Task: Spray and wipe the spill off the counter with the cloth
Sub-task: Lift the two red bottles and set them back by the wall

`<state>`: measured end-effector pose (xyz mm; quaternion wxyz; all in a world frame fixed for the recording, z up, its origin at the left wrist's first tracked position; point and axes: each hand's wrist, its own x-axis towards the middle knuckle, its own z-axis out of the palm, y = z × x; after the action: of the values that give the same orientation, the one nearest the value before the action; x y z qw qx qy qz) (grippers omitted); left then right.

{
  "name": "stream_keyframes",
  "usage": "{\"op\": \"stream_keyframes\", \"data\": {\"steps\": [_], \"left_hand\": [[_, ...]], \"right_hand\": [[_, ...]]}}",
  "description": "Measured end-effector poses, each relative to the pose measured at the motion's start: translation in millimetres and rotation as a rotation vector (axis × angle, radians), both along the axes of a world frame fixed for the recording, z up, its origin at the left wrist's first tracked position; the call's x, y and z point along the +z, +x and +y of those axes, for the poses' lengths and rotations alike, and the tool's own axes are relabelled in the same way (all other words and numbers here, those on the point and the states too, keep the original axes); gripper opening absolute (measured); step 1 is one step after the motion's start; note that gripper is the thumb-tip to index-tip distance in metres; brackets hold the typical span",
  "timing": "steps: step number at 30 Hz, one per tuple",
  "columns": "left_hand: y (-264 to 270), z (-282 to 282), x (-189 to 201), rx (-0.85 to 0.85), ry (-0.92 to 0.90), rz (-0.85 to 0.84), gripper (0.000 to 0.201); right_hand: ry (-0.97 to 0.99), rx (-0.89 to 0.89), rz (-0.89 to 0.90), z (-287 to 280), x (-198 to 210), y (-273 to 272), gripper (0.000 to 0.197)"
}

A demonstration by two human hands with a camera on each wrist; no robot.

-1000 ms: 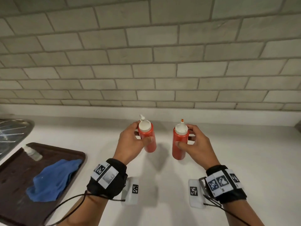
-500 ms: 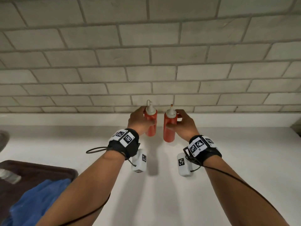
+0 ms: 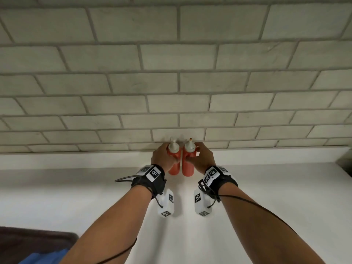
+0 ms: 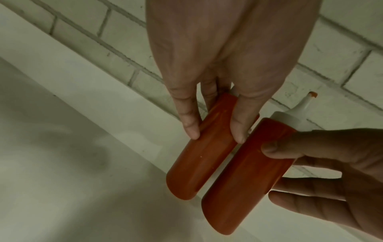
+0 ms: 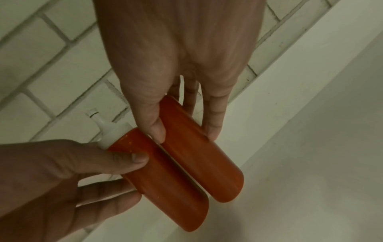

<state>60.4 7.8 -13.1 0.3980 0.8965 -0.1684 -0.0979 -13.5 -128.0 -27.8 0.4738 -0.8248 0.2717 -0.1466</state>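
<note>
We see two red squeeze bottles standing upright, side by side, at the back edge of a white counter (image 3: 266, 197), against its low backsplash lip below a tiled wall (image 3: 171, 82). Our left hand (image 3: 163, 158) grips the left bottle (image 3: 174, 164), thumb and fingers curled around its upper body. Our right hand (image 3: 202, 159) grips the right bottle (image 3: 187, 164) the same way. The bottles look touching or nearly so. The blue cloth (image 3: 47, 257) lies on a dark tray (image 3: 28, 239) at the counter's front left corner.
</note>
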Motion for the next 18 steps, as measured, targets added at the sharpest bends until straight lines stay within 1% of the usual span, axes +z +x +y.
{"op": "stream_keyframes", "data": {"steps": [5,11,15,18], "left_hand": [[14,-9,-14,0.01,0.015,0.024,0.052],[22,-17,-26,0.009,0.004,0.085,0.056],[25,-20,-29,0.019,-0.015,0.091,0.055],[26,-20,-33,0.017,-0.032,0.083,0.053]], "right_hand": [[-0.015,-0.005,0.04,-3,-1,8,0.06],[-0.048,-0.008,0.032,-3,-6,13,0.055],[-0.021,-0.027,0.023,-2,-13,16,0.054],[-0.007,-0.028,0.012,-4,-19,20,0.057]]}}
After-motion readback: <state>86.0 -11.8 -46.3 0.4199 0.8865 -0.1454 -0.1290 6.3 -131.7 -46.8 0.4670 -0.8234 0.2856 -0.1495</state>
